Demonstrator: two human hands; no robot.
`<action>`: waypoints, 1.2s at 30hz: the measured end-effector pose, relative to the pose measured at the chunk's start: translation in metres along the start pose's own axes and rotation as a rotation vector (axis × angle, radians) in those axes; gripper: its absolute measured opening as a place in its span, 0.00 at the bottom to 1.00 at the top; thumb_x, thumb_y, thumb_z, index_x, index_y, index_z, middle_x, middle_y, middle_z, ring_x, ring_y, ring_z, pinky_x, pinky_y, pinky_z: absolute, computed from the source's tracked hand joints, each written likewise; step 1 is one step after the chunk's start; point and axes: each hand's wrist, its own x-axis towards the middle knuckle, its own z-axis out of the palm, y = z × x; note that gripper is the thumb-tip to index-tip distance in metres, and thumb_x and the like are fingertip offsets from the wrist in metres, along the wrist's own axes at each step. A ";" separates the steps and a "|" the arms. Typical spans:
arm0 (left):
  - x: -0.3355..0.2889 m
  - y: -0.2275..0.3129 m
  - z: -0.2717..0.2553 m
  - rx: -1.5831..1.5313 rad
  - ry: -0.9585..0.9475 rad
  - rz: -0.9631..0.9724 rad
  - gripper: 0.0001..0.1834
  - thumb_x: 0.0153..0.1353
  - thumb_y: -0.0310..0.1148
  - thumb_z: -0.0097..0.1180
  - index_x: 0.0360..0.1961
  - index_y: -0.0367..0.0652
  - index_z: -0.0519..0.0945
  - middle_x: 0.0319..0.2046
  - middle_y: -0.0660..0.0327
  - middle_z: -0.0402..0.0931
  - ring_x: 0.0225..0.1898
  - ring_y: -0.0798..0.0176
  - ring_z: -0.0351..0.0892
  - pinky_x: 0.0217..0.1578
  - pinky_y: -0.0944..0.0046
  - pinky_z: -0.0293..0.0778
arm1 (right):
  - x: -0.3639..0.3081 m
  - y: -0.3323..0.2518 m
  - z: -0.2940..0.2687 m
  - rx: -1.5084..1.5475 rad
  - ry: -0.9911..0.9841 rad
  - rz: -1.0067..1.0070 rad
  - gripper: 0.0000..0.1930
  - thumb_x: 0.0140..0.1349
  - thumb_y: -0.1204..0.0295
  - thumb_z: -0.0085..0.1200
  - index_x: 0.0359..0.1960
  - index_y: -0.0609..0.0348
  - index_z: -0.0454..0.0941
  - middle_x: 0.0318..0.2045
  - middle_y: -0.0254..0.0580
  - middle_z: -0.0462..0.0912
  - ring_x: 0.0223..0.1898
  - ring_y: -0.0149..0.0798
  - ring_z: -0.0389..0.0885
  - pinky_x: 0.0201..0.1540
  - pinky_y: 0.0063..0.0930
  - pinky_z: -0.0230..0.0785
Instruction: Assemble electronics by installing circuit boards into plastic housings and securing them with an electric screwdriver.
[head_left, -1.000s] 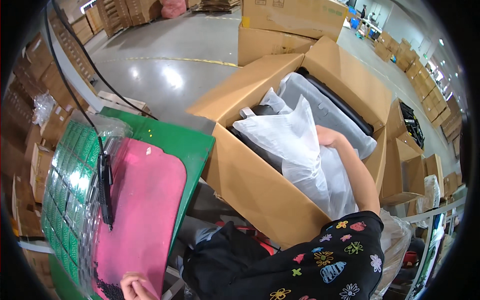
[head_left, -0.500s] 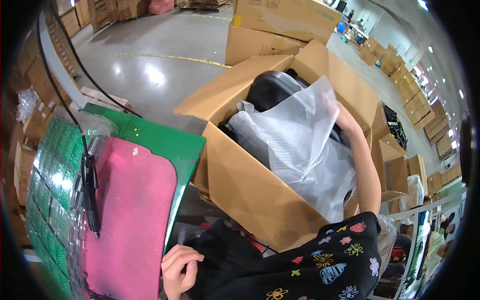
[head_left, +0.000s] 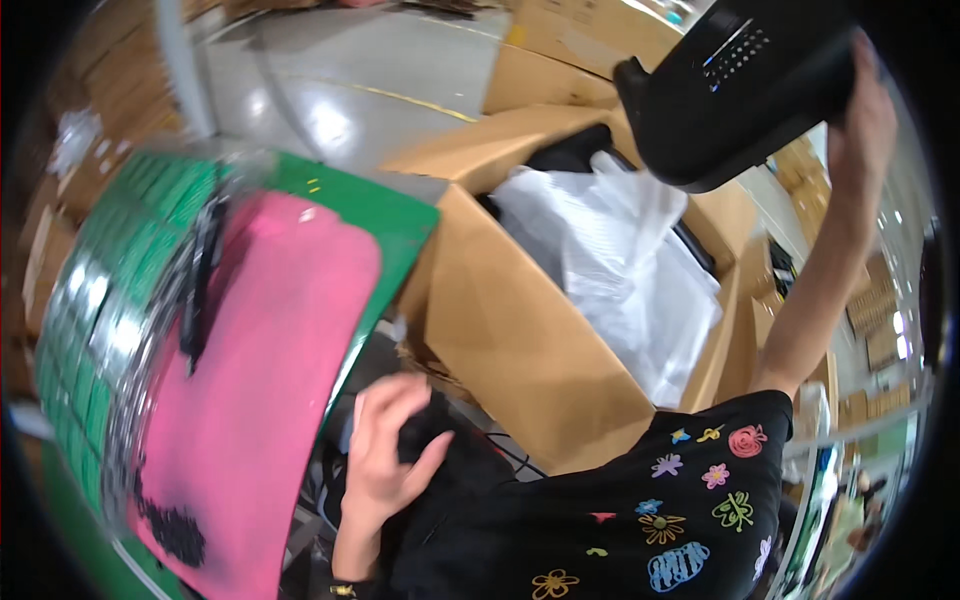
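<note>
My right hand (head_left: 862, 125) is raised at the upper right and grips the edge of a black plastic housing (head_left: 745, 100). Rows of small slots show on the housing, and a tab sticks out at its left corner. Below it stands an open cardboard box (head_left: 530, 370). Inside, white foam sheeting (head_left: 610, 240) lies over more black parts (head_left: 575, 152). My left hand (head_left: 390, 445) holds nothing, its fingers apart and slightly blurred, between the pink mat (head_left: 280, 330) and the box.
The pink mat lies on a green bench (head_left: 395, 215). A black pen-shaped tool (head_left: 200, 280) hangs by a cord over it, beside clear plastic-wrapped green material (head_left: 110, 290). Black bits (head_left: 175, 532) lie on the mat's near corner. Larger cartons (head_left: 560, 60) stand behind the box.
My right hand has left the foam sheeting and now holds up the black housing, out of the box to the upper right. My left hand has risen and spread its fingers.
</note>
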 end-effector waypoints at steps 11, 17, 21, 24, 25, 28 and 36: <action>-0.031 0.021 -0.008 0.000 0.676 0.342 0.33 0.58 0.28 0.60 0.63 0.30 0.63 0.59 0.31 0.70 0.56 0.41 0.77 0.55 0.51 0.74 | -0.126 -0.114 0.155 0.962 -0.833 0.472 0.29 0.73 0.57 0.48 0.67 0.65 0.65 0.62 0.47 0.72 0.60 0.41 0.75 0.61 0.34 0.71; -0.110 0.074 -0.066 -1.070 1.098 -0.550 0.20 0.56 0.22 0.54 0.52 0.33 0.75 0.42 0.55 0.81 0.42 0.60 0.83 0.45 0.60 0.80 | -0.164 -0.171 0.190 0.847 -0.595 -0.433 0.45 0.51 0.66 0.71 0.70 0.61 0.58 0.61 0.48 0.69 0.57 0.45 0.74 0.52 0.35 0.71; -0.117 0.071 -0.101 -0.866 1.053 -0.657 0.20 0.60 0.25 0.57 0.54 0.35 0.73 0.43 0.55 0.81 0.44 0.60 0.83 0.48 0.58 0.80 | -0.132 -0.154 0.197 1.057 -0.525 -0.872 0.42 0.56 0.59 0.68 0.68 0.63 0.62 0.64 0.46 0.67 0.65 0.49 0.66 0.62 0.49 0.63; -0.143 0.050 -0.148 -0.754 1.080 -0.815 0.20 0.65 0.33 0.57 0.55 0.34 0.74 0.45 0.54 0.82 0.41 0.62 0.84 0.42 0.62 0.82 | -0.141 -0.163 0.218 1.107 -0.529 -0.781 0.40 0.56 0.59 0.68 0.66 0.62 0.63 0.62 0.45 0.68 0.63 0.48 0.66 0.60 0.48 0.63; -0.140 0.050 -0.152 -0.671 1.109 -0.837 0.20 0.66 0.34 0.57 0.55 0.35 0.74 0.45 0.55 0.82 0.42 0.63 0.84 0.42 0.62 0.82 | -0.132 -0.161 0.221 1.131 -0.502 -0.789 0.39 0.56 0.59 0.68 0.66 0.62 0.64 0.62 0.45 0.68 0.63 0.48 0.66 0.60 0.47 0.63; -0.137 0.041 -0.178 -0.040 0.938 -0.829 0.20 0.65 0.31 0.57 0.56 0.33 0.74 0.44 0.56 0.80 0.45 0.60 0.81 0.49 0.62 0.76 | -0.106 -0.178 0.248 1.162 -0.419 -0.843 0.37 0.56 0.60 0.67 0.64 0.61 0.65 0.60 0.44 0.68 0.61 0.47 0.66 0.59 0.46 0.63; -0.108 0.054 -0.203 0.958 0.435 -0.810 0.20 0.54 0.37 0.65 0.47 0.43 0.79 0.49 0.49 0.74 0.56 0.43 0.72 0.56 0.48 0.72 | -0.011 -0.214 0.263 1.056 0.190 -1.031 0.32 0.56 0.61 0.67 0.60 0.59 0.67 0.56 0.42 0.69 0.57 0.45 0.66 0.55 0.43 0.62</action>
